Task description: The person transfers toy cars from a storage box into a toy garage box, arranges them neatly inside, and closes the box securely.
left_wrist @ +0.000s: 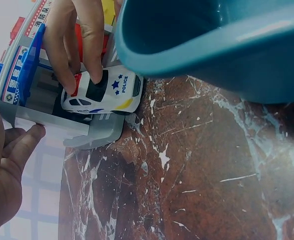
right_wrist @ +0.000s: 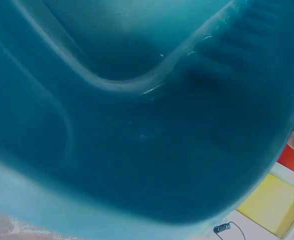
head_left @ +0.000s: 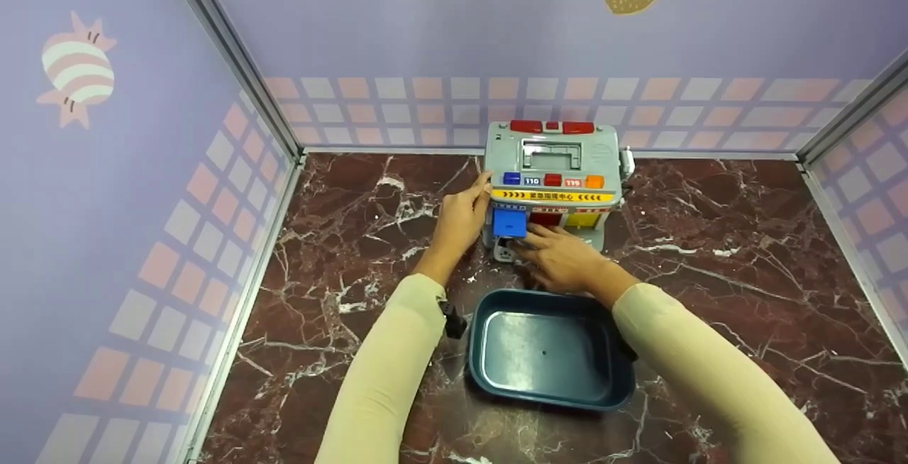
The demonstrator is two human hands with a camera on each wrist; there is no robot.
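A grey toy rescue station (head_left: 553,152) with a yellow banner stands by the back wall. Its blue door (head_left: 509,223) is raised at the left bay. At that bay, a white toy police car (left_wrist: 124,90) with a red roof light sits partly inside. My right hand (head_left: 564,258) lays its extended fingers on the car's roof and windshield; its thumb is not clearly visible. Against the station's left side rests my left hand (head_left: 460,219), with fingertips touching the side wall in the left wrist view.
A dark teal plastic bin (head_left: 479,343) stands in front of the station, between my forearms. The station's red door (head_left: 545,218) and yellow door (head_left: 583,219) are beside the blue one. Patterned panels (head_left: 425,45) enclose the marbled surface (head_left: 340,336).
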